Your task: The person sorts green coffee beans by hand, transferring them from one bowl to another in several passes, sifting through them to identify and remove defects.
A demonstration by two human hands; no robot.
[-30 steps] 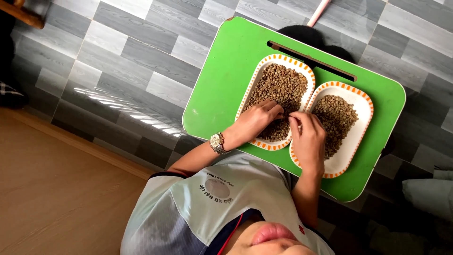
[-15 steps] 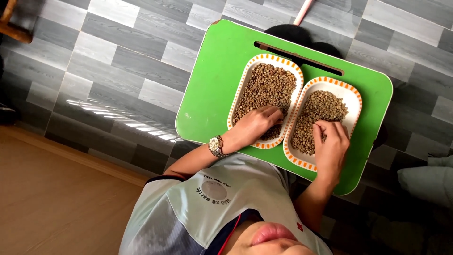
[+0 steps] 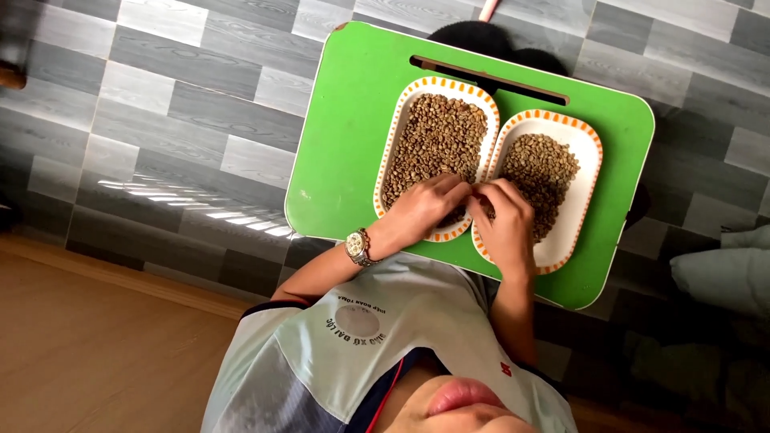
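Two white oblong dishes with orange-dashed rims lie side by side on a green lap table (image 3: 345, 136). The left dish (image 3: 391, 144) holds darker brown beans (image 3: 437, 136); the right dish (image 3: 589, 172) holds paler greenish beans (image 3: 545, 168). My left hand (image 3: 417, 210), with a wristwatch (image 3: 357, 245), rests in the near end of the left dish, fingers curled into its beans. My right hand (image 3: 505, 228) lies over the near end of the right dish, fingertips pinched at the shared rim, almost touching the left fingers.
The table has a long dark slot (image 3: 489, 78) along its far side and stands over grey wood-pattern floor tiles (image 3: 184, 96). Dark round shapes (image 3: 481, 38) show beyond the far edge. A brown wooden floor (image 3: 96, 345) lies at lower left, pale cloth (image 3: 722, 277) at right.
My right hand went from the shared rim to the right dish's beans and has come back to the rim beside my left fingers. The left hand stayed in the left dish.
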